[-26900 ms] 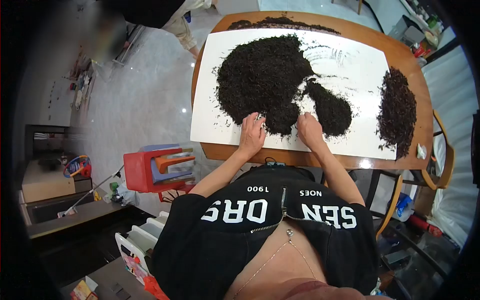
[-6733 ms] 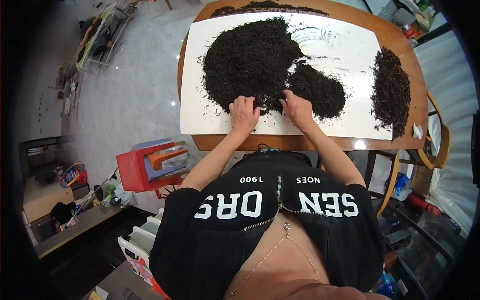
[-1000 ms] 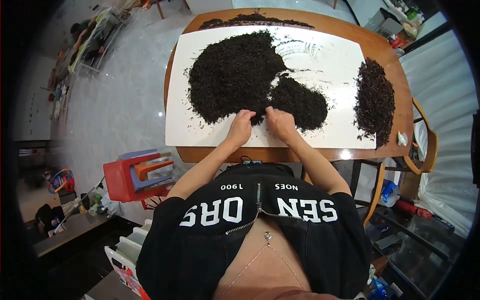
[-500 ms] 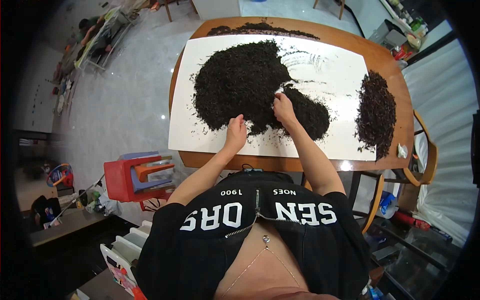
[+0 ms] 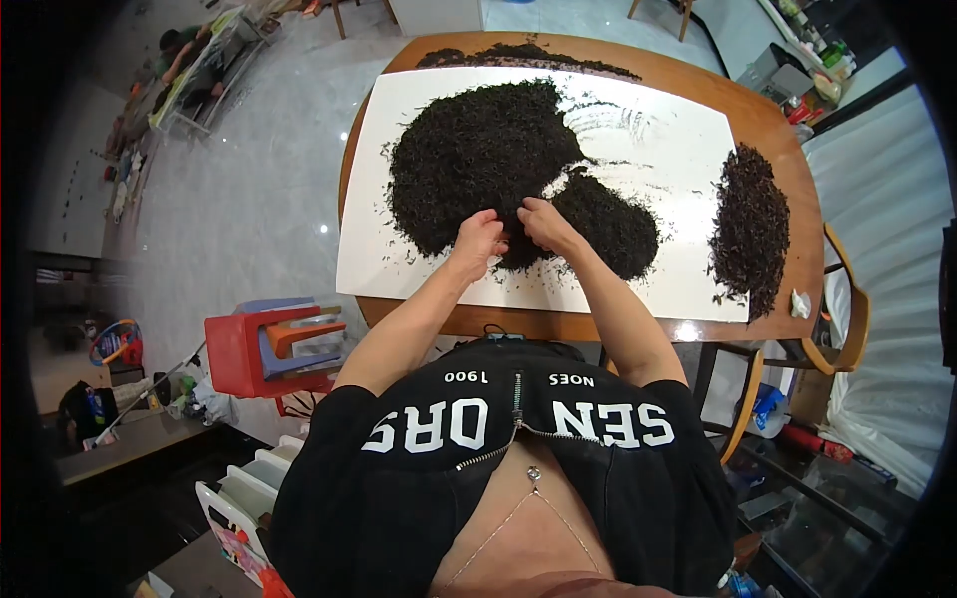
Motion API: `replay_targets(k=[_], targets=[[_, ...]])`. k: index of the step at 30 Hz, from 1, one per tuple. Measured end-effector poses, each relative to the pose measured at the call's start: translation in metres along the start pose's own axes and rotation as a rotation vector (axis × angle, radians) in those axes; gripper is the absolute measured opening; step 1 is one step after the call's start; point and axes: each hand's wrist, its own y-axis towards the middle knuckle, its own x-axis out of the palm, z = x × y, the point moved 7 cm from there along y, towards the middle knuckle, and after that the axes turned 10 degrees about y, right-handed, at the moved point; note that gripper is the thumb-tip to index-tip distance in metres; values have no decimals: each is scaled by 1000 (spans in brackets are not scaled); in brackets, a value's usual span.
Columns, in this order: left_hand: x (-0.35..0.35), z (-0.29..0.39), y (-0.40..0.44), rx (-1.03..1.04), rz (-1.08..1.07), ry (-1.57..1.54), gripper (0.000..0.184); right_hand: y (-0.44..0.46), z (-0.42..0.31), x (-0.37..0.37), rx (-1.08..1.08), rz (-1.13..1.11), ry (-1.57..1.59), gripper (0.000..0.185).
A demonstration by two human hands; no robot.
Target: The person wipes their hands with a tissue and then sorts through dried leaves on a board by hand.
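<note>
A large mound of dark, dry shredded leaves [image 5: 469, 149], like loose tea, lies on a white board [image 5: 678, 199]. To its right is a smaller heap of the same leaves [image 5: 608, 229], joined to it near the front. My left hand [image 5: 480, 242] is at the mound's front edge, fingers curled inward. Just right of it, my right hand [image 5: 546, 225] has its fingers bent and pressed together over the leaves where the heaps meet. The hands are a short gap apart. What either hand pinches is too small to make out.
The board rests on a wooden table [image 5: 558, 321]. Another leaf pile [image 5: 750, 229] sits at the table's right, beside a crumpled white tissue [image 5: 800, 304]. More leaves [image 5: 528, 56] lie along the far edge. Stacked stools [image 5: 239, 354] stand at left, a wooden chair [image 5: 847, 299] at right.
My right hand has moved left and toward me, from the gap between the heaps to the mound's front. My left hand has shifted slightly right, so the hands are closer together.
</note>
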Motion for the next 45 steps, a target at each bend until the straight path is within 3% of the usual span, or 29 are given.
replay_targets(k=[3,7,13,17,18,22,27,33,37,42,45], targets=[[3,-1,-2,5,-87,-45,33,-10,-8,6,-73,-24,-78,22],[4,7,-8,131,-80,122,28,-14,-12,13,-371,-89,-338,19],[-20,10,-12,201,-29,523,26,-34,-19,-13,-414,40,-456,22],[-31,23,-21,359,106,829,27,-52,-28,-36,-482,331,-602,26],[-30,20,-19,359,107,829,27,-54,-28,-34,-483,330,-603,26],[-4,25,-27,773,251,1141,31,-57,-25,-8,-507,265,-748,28],[32,34,-48,812,268,1379,31,-62,-24,22,-412,158,-1025,27],[11,23,-27,764,202,1305,28,-58,-14,-6,-387,263,-1097,24],[-11,21,-18,569,219,1109,23,-62,-16,-33,-326,391,-912,25],[-20,31,-28,626,230,999,20,-68,-23,-50,-542,471,-728,30],[-13,38,-40,700,241,1097,21,-76,-27,-43,-579,489,-761,31]])
